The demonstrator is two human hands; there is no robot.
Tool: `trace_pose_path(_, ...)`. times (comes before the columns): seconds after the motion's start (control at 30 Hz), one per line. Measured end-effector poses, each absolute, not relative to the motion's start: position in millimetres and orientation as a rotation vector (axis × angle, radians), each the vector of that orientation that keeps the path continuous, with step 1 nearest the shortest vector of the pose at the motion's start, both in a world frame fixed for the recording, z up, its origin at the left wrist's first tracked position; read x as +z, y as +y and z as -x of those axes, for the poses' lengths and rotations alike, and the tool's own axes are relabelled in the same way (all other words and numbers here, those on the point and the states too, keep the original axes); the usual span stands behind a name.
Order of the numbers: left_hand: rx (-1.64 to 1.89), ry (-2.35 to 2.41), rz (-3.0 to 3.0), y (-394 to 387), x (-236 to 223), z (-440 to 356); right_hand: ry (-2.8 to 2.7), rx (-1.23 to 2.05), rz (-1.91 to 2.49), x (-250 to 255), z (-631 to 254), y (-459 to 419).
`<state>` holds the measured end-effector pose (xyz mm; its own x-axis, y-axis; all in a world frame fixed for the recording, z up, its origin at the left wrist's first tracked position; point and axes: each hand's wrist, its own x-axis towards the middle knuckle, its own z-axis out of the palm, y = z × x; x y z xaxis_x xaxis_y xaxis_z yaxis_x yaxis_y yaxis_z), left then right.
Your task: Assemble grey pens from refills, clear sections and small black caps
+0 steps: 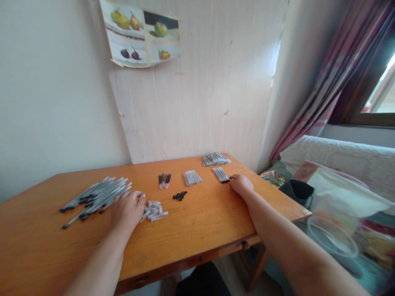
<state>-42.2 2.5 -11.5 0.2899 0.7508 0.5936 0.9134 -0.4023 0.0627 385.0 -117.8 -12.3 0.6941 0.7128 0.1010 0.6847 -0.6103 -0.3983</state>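
My left hand [128, 207] rests on the table, its fingers bent and the thumb a little apart, with nothing visible in it. It lies between a pile of grey pen barrels with black ends [95, 197] and a heap of short clear caps [156, 211]. Over on the right, my right hand [242, 184] has its fingers drawn together at the black ends of a short row of pens [220, 174]. Whether those fingers grip anything is hidden. Small black plugs [179, 196] are heaped in the middle, in front of dark-inked refills [164, 181] and whitish clear tubes [193, 178].
A stack of pens [216, 159] lies at the back right of the wooden table [191, 230], against a pale board [197, 102]. Beyond the table's right edge are a dark container [298, 193], a clear plastic tub [331, 238] and a white plastic bag [342, 191].
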Motion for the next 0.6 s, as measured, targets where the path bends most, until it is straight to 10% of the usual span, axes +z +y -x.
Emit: trace_pose_path(0.6, -0.785, -1.668, 2.220, 6.0, -14.4, 46.8, -1.164, -0.097, 2.354, -4.5, -356.1, -121.5)
